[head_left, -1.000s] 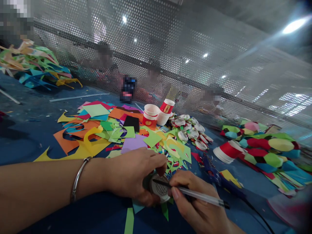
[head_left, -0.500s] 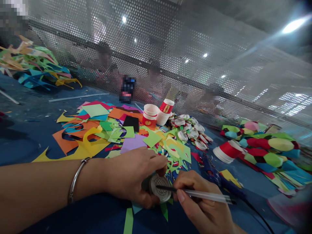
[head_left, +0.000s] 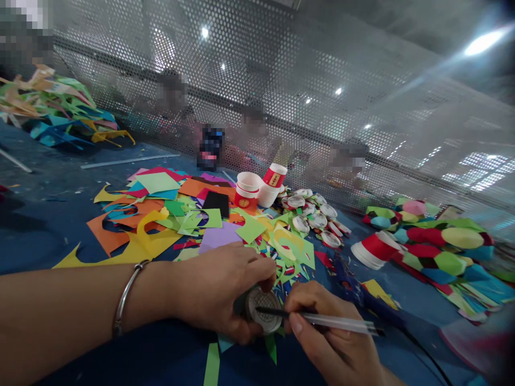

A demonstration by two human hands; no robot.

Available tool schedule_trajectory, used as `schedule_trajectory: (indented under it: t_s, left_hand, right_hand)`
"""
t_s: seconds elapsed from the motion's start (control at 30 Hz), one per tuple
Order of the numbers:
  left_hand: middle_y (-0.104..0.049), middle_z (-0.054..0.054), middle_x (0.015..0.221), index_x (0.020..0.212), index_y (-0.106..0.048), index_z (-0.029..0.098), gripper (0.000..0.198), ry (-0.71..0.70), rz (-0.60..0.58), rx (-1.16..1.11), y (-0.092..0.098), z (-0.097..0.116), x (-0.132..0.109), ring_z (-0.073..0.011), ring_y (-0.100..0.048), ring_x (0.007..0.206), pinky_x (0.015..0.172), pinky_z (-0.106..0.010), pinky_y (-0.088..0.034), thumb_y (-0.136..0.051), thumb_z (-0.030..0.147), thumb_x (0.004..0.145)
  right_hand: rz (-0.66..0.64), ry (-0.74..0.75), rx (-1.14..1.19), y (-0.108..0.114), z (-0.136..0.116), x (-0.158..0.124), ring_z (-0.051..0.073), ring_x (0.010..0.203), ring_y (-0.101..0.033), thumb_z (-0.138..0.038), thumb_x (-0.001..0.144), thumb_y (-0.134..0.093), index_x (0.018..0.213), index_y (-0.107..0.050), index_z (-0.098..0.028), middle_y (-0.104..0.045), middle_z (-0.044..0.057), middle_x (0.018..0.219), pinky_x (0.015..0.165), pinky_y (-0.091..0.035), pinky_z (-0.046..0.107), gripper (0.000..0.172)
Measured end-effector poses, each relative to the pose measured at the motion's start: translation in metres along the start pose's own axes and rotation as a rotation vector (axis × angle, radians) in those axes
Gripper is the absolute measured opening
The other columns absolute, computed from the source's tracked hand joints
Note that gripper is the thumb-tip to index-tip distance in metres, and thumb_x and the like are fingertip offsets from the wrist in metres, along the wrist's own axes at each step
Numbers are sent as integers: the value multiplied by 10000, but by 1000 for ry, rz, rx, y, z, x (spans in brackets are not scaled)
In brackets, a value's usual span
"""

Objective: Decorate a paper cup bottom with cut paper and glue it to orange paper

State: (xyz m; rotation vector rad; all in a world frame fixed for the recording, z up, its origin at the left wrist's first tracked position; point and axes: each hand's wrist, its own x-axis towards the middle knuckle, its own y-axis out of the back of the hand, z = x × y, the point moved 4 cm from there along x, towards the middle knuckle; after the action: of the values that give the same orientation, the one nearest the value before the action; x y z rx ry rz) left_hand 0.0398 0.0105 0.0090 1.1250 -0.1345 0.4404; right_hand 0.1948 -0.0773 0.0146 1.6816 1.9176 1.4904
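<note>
My left hand (head_left: pixel 225 292) is closed around the edge of a small round white disc, the cut-off bottom of a paper cup (head_left: pixel 269 320), and steadies it low over the table. A crosshatched grid of dark lines covers its face. In my right hand (head_left: pixel 332 327) is a pen (head_left: pixel 338 321) with a clear barrel and black grip, pinched between thumb and fingers. The pen's tip rests at the left part of the grid. Green paper pieces (head_left: pixel 272 348) lie just beneath the disc.
Coloured paper scraps (head_left: pixel 156 236) spread beyond my hands. Paper cups (head_left: pixel 247 195) stand behind them, with cut cup bottoms (head_left: pixel 317 220) heaped alongside. To the right lie a blue glue gun (head_left: pixel 354 284) with a cord, a tipped cup stack (head_left: pixel 376 249) and colourful paper crafts (head_left: pixel 442 246).
The pen and my right hand have shifted very slightly to the left across the disc. My left hand keeps its place.
</note>
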Motion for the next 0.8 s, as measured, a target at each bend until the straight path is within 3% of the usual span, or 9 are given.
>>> schedule_trajectory:
  t_s: [0.37,0.63,0.8]
  left_hand:
    - [-629,-31,931,996,-551,205,406,-17,6,22,1,3,0,-215,-587,872,724,-295,-440,-750,364,679]
    - [-627,-17,920,989,-522,211,428,-32,16,49,0,3,1,-196,-577,822,699,-289,-428,-755,354,660]
    - [-620,-9,902,977,-509,217,415,-43,26,60,-1,3,1,-188,-569,812,694,-284,-423,-749,363,671]
  right_hand:
    - [-72,-120,129,-6,6,-1,120,562,-525,-192,926,-437,838,-553,-218,-584,-17,691,527,-402,254,148]
    - [19,-220,243,-3,15,-6,99,504,-465,-233,964,-436,814,-546,-219,-538,-32,673,478,-378,234,186]
    - [6,-210,201,-2,15,-7,98,505,-446,-224,961,-432,798,-541,-218,-516,-36,661,467,-350,230,196]
